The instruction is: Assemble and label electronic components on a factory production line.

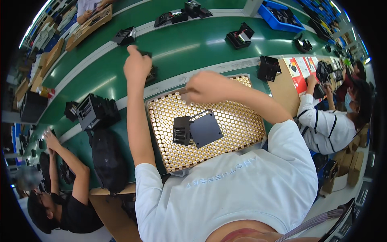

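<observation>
My left hand (138,66) reaches out over the green belt, fingers curled, at a black case (151,73). The hand covers much of that case, and it appears to grip its side. My right hand (207,88) is closed above the far edge of a shallow box (158,160); whatever its fingers hold is hidden. Upright batteries (242,129) with gold-coloured sides fill the box in close rows. On top of them lies an opened black battery case (181,131), its slotted compartment at the left and its flat square lid (206,130) at the right.
More opened black cases stand on the belt, one (240,37) ahead and one (269,68) right. Dark cases (94,113) and a black bag (108,161) are at my left. A blue bin (280,16) sits far right. Co-workers are at the left (72,201), right (330,125) and far side.
</observation>
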`<act>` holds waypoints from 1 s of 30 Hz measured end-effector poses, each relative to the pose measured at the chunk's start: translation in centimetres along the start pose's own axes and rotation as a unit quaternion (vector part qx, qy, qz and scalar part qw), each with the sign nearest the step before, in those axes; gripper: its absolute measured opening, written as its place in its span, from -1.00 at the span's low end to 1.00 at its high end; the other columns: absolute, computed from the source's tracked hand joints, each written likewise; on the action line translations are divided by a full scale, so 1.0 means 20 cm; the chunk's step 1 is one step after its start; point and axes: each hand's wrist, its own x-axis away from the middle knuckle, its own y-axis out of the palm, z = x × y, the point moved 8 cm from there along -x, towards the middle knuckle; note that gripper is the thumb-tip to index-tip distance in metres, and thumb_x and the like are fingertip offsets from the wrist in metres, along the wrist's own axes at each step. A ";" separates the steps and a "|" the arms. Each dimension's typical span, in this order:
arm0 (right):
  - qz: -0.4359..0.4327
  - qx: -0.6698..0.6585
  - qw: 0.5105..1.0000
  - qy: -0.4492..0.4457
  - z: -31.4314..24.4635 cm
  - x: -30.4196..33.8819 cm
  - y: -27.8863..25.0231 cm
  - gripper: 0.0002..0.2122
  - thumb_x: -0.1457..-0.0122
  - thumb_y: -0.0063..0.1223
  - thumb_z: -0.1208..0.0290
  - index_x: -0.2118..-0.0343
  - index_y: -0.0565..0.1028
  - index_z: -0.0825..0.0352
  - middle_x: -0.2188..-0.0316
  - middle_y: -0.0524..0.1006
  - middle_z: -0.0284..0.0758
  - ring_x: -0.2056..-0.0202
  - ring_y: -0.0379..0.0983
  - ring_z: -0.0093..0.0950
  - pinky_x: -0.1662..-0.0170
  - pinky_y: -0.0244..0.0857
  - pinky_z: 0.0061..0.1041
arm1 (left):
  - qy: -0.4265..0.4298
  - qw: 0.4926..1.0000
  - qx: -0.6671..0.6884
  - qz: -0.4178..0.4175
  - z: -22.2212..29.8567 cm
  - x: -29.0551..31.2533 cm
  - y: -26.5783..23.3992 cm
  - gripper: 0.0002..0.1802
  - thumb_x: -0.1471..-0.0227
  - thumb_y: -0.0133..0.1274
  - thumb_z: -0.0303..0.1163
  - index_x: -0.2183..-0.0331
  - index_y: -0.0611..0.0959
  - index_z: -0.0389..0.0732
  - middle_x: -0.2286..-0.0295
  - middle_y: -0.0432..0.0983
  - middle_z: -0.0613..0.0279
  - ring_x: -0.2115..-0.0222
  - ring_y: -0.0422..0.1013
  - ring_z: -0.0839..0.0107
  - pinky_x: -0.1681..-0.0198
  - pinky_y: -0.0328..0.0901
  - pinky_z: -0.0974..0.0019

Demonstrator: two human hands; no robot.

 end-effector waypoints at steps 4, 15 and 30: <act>-0.042 0.029 0.996 -0.075 -0.05 0.05 0.16 -0.64 -0.19 0.01 0.11 0.44 0.57 0.38 0.52 0.58 -0.13 0.49 0.51 -0.10 0.35 0.41 -0.23 | 0.098 0.932 -0.304 0.172 0.13 0.01 0.00 -0.65 0.06 -0.01 -0.41 0.17 0.41 -0.26 0.29 0.44 -0.25 0.27 0.44 -0.12 0.23 0.36 -0.04; -0.067 0.033 0.994 -0.086 -0.03 0.03 0.24 -0.58 -0.17 0.04 0.06 0.46 0.60 0.43 0.53 0.59 -0.11 0.47 0.51 -0.07 0.36 0.42 -0.15 | 0.300 0.895 0.100 -0.315 1.17 -0.04 0.76 -0.43 -0.03 0.02 -0.25 -0.10 0.37 -0.12 0.38 0.59 0.04 0.39 0.51 0.13 0.28 0.37 0.18; 0.137 0.026 0.957 -0.254 -0.05 0.05 0.13 -0.73 -0.19 0.04 0.21 0.46 0.55 0.34 0.50 0.58 -0.25 0.50 0.50 -0.23 0.41 0.40 -0.31 | 0.330 0.914 -0.097 -0.214 1.46 -0.14 1.14 -0.60 0.04 0.11 -0.20 0.20 0.60 -0.28 0.41 0.59 0.05 0.46 0.52 0.22 0.34 0.42 0.25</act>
